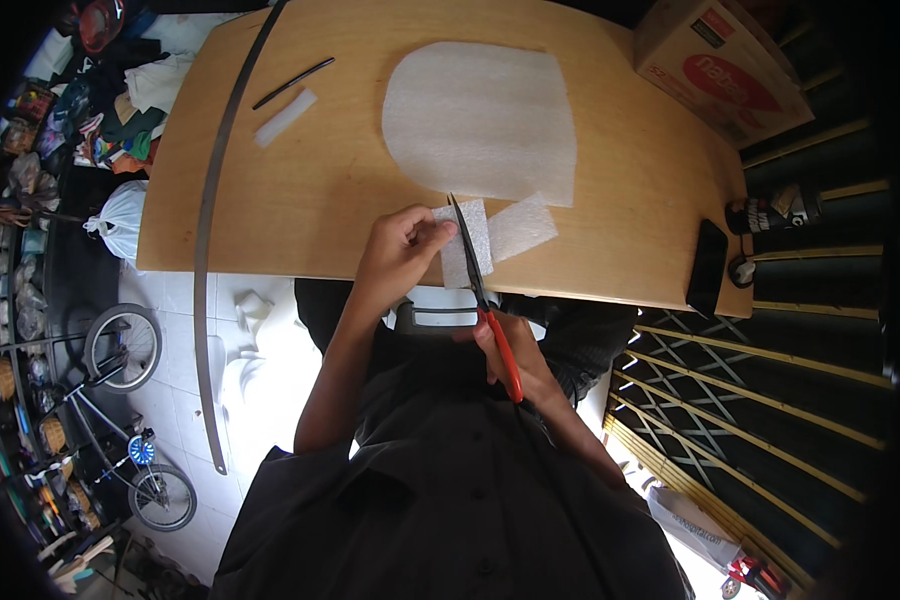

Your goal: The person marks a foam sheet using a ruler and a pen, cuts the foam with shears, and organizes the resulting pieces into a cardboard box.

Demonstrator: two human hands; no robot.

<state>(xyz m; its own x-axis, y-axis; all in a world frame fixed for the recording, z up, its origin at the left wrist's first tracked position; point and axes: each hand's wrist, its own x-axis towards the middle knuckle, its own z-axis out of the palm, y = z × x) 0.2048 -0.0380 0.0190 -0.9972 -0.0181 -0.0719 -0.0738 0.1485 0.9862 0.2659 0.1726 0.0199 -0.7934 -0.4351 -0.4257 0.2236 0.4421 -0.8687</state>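
My left hand [407, 248] pinches the left edge of a small white foam sheet piece [477, 232] at the table's near edge. In my right hand [515, 350] are red-handled scissors [500, 345], their dark blades pointing away from me and lying along the piece. Whether the blades have cut into it I cannot tell. Another foam strip [523, 226] lies just right of it. Beyond both rests a large white foam sheet [480, 120] with a rounded left side and a straighter right edge.
The wooden table [320, 210] holds a black pen [293, 83], a narrow foam strip [285, 118], and a long metal ruler [210, 190] overhanging the near edge. At right are a phone [708, 265], a dark cylindrical container [775, 210] and a cardboard box [720, 75]. A bicycle [130, 430] stands at left.
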